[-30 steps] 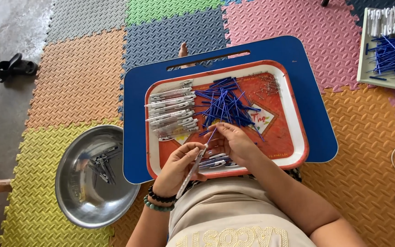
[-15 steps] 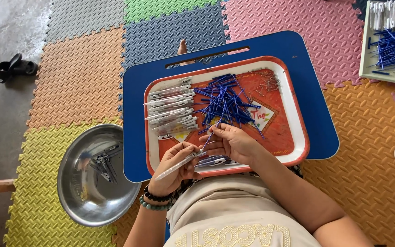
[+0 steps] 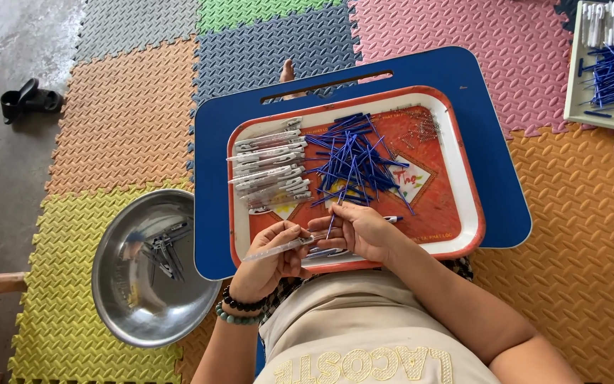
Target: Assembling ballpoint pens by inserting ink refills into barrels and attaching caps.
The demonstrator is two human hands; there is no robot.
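Observation:
My left hand [image 3: 270,262] grips a clear pen barrel [image 3: 278,248] that lies nearly level, its end pointing left. My right hand [image 3: 357,229] pinches a thin blue refill [image 3: 331,225] and holds its lower end at the barrel's right end. Both hands hover over the near edge of a red tray with a white rim [image 3: 463,163]. On the tray lie a heap of blue refills [image 3: 353,161] and a row of clear pen barrels [image 3: 270,165]. The tray rests on a blue lap desk [image 3: 495,192].
A steel bowl [image 3: 152,274] with several dark clips stands on the yellow mat at my left. A white tray [image 3: 609,64] with more blue refills and barrels sits at the far right. A black object [image 3: 28,99] lies on the grey floor.
My left hand has swung the clear barrel from steep to nearly level. My right hand has brought a blue refill down to the barrel's end.

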